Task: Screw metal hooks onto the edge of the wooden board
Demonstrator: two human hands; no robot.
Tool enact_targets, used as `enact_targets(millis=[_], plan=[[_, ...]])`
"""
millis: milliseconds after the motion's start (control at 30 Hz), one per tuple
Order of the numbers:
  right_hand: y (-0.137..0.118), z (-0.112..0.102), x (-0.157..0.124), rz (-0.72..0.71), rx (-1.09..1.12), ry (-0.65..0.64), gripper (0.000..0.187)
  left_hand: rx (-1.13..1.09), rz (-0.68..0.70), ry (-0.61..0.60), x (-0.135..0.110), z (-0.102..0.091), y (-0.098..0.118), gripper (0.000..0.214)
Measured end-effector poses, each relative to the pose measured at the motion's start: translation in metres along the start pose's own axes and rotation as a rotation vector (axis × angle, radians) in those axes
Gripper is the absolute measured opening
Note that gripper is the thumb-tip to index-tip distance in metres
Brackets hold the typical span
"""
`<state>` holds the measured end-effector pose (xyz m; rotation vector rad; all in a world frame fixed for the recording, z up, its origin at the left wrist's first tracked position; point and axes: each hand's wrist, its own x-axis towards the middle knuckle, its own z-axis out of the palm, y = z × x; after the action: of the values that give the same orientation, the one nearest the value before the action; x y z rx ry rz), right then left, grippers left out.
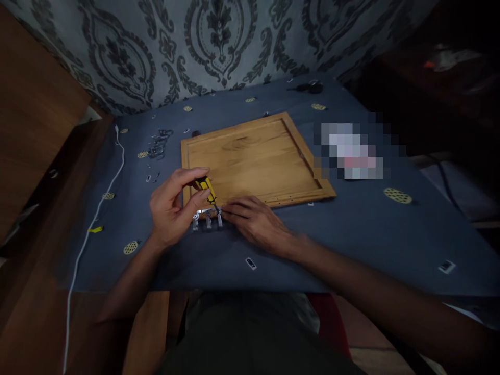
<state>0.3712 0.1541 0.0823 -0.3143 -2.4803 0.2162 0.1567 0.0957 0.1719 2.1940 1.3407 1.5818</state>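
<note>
My left hand (174, 205) is closed around a small screwdriver (207, 188) with a yellow and black handle. Its shaft slants down to the right, and the tip meets a row of shiny metal fittings (208, 221) at the near edge of a wooden panel (250, 161). Raised borders frame the panel, which lies flat and looks like a cabinet door. My right hand (255, 223) lies palm down over the panel's near edge, fingers stretched toward the screwdriver tip, with fingertips beside the fittings. Its thumb is hidden.
Small metal pieces (158, 146) lie on the blue tablecloth (312, 239), left of the panel. A white cable (84, 242) runs down the left side. A dark object (310, 87) sits at the back, and a blurred-out item (351, 151) is on the right.
</note>
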Motion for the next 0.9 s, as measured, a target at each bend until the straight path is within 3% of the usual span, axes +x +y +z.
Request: enact_targets(millis=[300,600,900], plan=[[-0.003,-0.005,0.003,0.020,0.016,-0.041,0.032,0.089,0.078,0.084,0.006,0.000,-0.001,0.021],[-0.001,-0.002,0.002,0.004,-0.002,-0.014,0.031,0.029,0.027,-0.017,0.008,-0.008,0.001,0.027],[-0.001,-0.002,0.003,-0.002,-0.016,0.014,0.027,0.092,0.089,0.088,0.012,-0.006,0.005,0.017]])
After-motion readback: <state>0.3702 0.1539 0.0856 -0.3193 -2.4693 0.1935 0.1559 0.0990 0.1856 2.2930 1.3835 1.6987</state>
